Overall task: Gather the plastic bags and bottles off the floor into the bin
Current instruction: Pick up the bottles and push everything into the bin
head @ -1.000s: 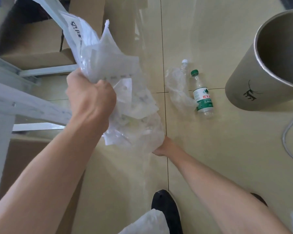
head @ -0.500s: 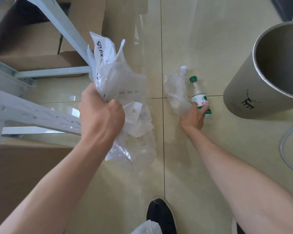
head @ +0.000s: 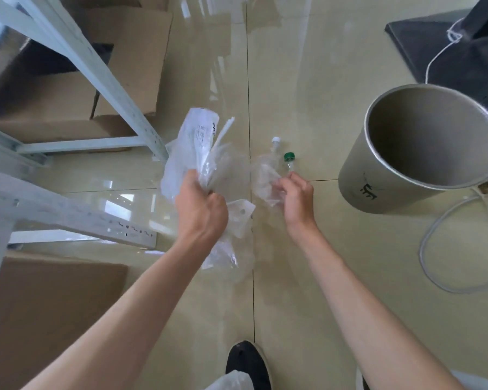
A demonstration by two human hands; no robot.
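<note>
My left hand (head: 200, 212) is shut on a crumpled bundle of clear plastic bags (head: 197, 153), held above the floor at mid-frame. My right hand (head: 296, 198) is closed around two bottles at once: a crushed clear bottle with a white cap (head: 265, 173) and a bottle with a green cap (head: 289, 161), whose body my fingers hide. The open grey metal bin (head: 358, 175) stands to the right of my right hand, its mouth tilted toward me and nothing visible inside.
A white metal shelf frame (head: 102, 88) and cardboard boxes (head: 130, 60) fill the left side. A grey hose (head: 434, 243) loops on the floor by the bin, with a dark stand base (head: 434, 43) behind it. My black shoe (head: 247, 364) is at the bottom.
My right hand reached from beneath the bag bundle to the bottles and closed on both, lifting them. My left hand with the bags shifted right, toward the centre.
</note>
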